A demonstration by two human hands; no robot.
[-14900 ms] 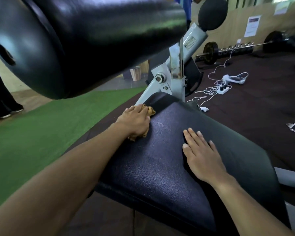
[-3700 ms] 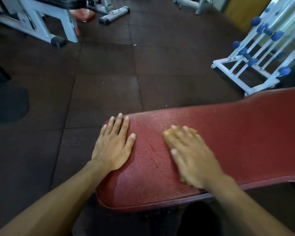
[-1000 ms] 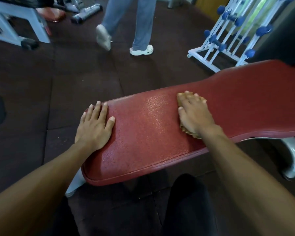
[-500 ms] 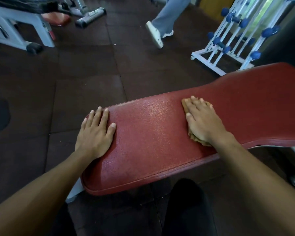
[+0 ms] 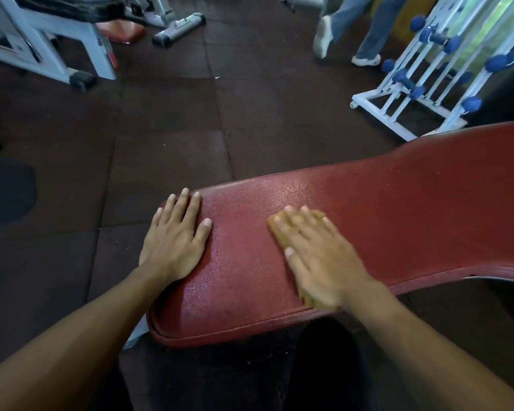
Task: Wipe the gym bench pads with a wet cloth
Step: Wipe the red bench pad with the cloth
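A long red bench pad [image 5: 398, 215] runs from the lower middle out to the right edge, its surface shiny with droplets near the left end. My left hand [image 5: 175, 238] lies flat with fingers spread on the pad's left end. My right hand [image 5: 315, 253], blurred by motion, presses a tan cloth [image 5: 276, 229] flat against the pad's middle; only the cloth's edges show around the fingers and under the wrist.
Dark rubber floor tiles [image 5: 166, 137] surround the bench. A white rack of blue dumbbells [image 5: 422, 78] stands at the upper right. A person's legs [image 5: 365, 28] are walking at the top. White machine frames [image 5: 57, 48] stand at the upper left.
My right hand has slid the cloth leftward along the pad, toward my left hand. My left hand stays planted. The walking person has moved further right and away.
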